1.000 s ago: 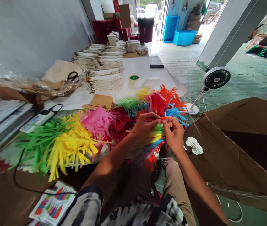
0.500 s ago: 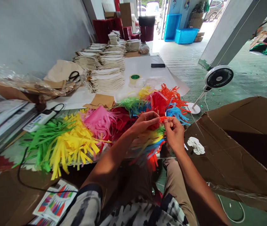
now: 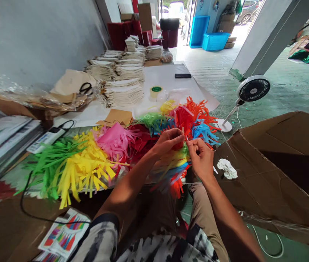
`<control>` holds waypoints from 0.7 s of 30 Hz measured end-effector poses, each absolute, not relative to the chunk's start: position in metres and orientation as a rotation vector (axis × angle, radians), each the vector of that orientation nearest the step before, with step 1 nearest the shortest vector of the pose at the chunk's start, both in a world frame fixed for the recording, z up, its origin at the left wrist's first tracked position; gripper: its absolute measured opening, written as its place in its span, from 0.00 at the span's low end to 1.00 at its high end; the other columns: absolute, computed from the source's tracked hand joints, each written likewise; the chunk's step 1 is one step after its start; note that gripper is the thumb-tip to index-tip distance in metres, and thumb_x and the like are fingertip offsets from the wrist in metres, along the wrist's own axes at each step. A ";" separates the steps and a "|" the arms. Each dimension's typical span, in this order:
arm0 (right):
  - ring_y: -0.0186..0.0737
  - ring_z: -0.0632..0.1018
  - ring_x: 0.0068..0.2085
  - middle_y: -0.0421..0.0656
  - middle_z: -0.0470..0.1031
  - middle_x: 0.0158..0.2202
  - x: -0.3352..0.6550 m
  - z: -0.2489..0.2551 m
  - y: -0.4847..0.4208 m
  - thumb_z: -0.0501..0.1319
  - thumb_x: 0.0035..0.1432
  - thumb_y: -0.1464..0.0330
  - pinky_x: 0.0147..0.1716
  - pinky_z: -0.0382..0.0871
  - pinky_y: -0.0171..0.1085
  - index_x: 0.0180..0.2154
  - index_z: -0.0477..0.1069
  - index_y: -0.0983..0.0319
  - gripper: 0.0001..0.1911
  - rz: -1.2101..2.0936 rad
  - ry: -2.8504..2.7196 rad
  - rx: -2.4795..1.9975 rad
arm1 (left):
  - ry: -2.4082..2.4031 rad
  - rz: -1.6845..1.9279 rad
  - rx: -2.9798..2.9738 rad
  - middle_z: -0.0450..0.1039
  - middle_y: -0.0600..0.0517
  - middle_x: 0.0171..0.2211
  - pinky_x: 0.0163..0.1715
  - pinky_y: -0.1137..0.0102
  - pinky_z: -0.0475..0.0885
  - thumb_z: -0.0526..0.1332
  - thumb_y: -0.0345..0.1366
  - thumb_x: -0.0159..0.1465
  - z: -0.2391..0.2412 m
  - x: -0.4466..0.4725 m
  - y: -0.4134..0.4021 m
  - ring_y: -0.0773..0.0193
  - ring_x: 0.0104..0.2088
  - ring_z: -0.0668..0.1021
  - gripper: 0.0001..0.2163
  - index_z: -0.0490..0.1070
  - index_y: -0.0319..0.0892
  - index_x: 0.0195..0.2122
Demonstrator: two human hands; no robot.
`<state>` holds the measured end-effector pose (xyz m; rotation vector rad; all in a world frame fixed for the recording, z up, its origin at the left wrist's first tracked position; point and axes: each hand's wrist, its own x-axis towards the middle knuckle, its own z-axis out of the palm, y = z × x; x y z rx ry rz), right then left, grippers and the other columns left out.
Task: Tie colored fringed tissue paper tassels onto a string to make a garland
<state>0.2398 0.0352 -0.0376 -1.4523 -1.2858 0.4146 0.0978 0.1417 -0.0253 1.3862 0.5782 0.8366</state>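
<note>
My left hand [image 3: 171, 140] is closed in a pinch above the paper fringe; what lies between its fingertips is too small to make out. Just to its right, my right hand [image 3: 201, 156] pinches a thin white strip [image 3: 187, 138] between thumb and forefinger. Below both hands hang multicoloured tissue-paper tassels [image 3: 177, 160] in green, yellow, blue and red, partly blurred. Around them on the table lie red tassels [image 3: 198, 109], blue tassels [image 3: 205, 131], pink tassels [image 3: 116, 140], yellow tassels [image 3: 87, 162] and green tassels [image 3: 52, 160].
Stacks of off-white fabric pieces [image 3: 124, 89] fill the table's back left. A tape roll [image 3: 156, 91], a black phone-like slab [image 3: 183, 76] and scissors [image 3: 85, 88] lie beyond the tassels. A fan [image 3: 253, 90] and a large open cardboard box [image 3: 269, 174] stand at right.
The hands have drawn slightly apart. My right hand has dropped a little, and the red paper that spanned the fingertips no longer shows between them.
</note>
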 end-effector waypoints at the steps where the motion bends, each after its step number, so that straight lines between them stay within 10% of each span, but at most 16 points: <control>1: 0.32 0.62 0.23 0.33 0.60 0.21 0.240 -0.038 0.035 0.58 0.72 0.53 0.26 0.54 0.36 0.34 0.72 0.59 0.19 0.431 -1.285 -1.445 | 0.579 0.835 1.389 0.72 0.54 0.31 0.34 0.72 0.67 0.74 0.56 0.57 -0.025 0.098 0.141 0.70 0.31 0.72 0.24 0.72 0.39 0.34; 21: 0.32 0.63 0.24 0.33 0.61 0.22 0.245 -0.042 0.028 0.60 0.71 0.54 0.26 0.56 0.35 0.34 0.71 0.59 0.17 0.443 -1.268 -1.440 | 0.622 1.021 1.775 0.79 0.52 0.31 0.33 0.71 0.68 0.69 0.47 0.64 -0.017 0.104 0.130 0.66 0.31 0.76 0.13 0.79 0.41 0.34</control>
